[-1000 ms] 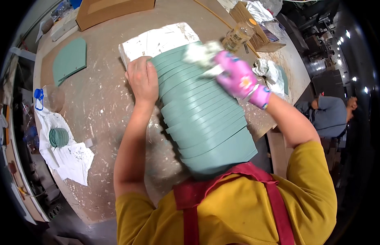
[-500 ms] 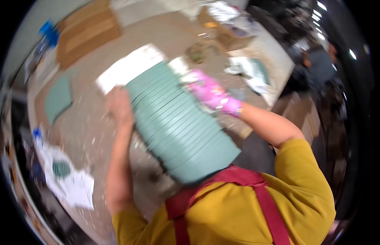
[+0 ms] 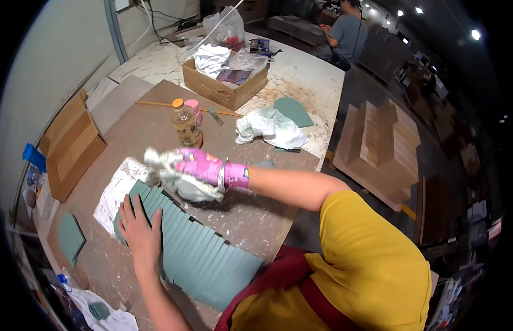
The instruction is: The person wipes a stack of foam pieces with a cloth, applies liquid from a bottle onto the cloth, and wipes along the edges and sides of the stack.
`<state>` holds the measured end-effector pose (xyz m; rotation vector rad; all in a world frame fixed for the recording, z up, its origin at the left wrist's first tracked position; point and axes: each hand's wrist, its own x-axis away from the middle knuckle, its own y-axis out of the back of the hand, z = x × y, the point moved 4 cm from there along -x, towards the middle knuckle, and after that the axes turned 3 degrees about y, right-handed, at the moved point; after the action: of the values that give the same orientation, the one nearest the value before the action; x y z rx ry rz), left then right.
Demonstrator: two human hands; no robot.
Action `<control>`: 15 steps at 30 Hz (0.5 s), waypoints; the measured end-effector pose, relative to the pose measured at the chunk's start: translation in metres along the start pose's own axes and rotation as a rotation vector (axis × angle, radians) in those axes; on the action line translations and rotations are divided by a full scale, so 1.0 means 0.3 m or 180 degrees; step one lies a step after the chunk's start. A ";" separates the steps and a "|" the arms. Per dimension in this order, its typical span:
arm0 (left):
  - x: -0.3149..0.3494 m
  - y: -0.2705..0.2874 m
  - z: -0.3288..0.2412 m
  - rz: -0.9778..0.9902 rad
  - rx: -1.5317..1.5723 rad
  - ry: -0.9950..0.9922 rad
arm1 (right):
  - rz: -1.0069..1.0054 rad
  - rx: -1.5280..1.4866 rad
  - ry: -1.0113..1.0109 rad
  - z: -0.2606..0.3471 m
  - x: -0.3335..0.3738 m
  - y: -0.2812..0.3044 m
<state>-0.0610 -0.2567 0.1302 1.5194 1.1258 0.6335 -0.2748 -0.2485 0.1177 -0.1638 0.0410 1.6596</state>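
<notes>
A row of overlapping blue-green flat pieces [image 3: 198, 254] runs across the table from the far left toward my body. My bare left hand [image 3: 140, 229] lies over the far end of the row, its fingers stretched out and apart. In a pink patterned glove, my right hand [image 3: 198, 165] grips a crumpled whitish rag [image 3: 195, 190] just beyond the row's right edge. The rag is slightly blurred and hides the fingertips. White paper [image 3: 110, 198] lies under and beside the row's far end.
Behind the rag stand an orange-capped bottle [image 3: 186, 124] and a pink-lidded container [image 3: 195, 113]. A crumpled white cloth [image 3: 270, 128] lies farther right, by a blue-green piece [image 3: 294, 112]. Cardboard boxes [image 3: 226, 88] hold cloth and bags. A person [image 3: 347, 33] stands beyond the table.
The view has swung, bringing more of the right-hand room into sight. My left hand has gone from the row's left edge onto its top; my right hand is off the row's edge with the rag.
</notes>
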 end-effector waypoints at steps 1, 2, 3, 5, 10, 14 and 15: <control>-0.009 0.009 -0.021 0.0002 -0.0030 0.0068 | 0.0032 -0.0649 0.0102 -0.023 -0.037 0.032; -0.022 0.009 -0.018 -0.0101 -0.0121 0.0145 | -0.0058 0.0286 0.0305 0.027 -0.063 0.028; -0.046 -0.005 -0.018 -0.0164 -0.0122 0.0161 | -0.0195 0.0710 0.0773 0.059 -0.083 0.003; -0.114 -0.068 -0.005 0.0179 0.0037 0.0463 | 0.0574 0.1884 0.0482 0.197 -0.132 -0.043; -0.165 -0.148 -0.127 -0.0740 0.0451 0.0045 | 0.1511 0.2647 0.2241 0.324 -0.304 -0.185; -0.185 -0.272 -0.062 -0.0120 0.0525 -0.0068 | 0.3064 0.3113 0.1765 0.082 -0.335 -0.530; -0.203 -0.365 0.002 0.0863 0.0946 0.0025 | 0.3863 0.3605 0.2600 0.034 -0.258 -0.692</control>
<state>-0.1203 -0.3159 0.0368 1.9483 1.0624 0.6756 -0.0628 -0.3036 0.1528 0.1049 1.9712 2.3208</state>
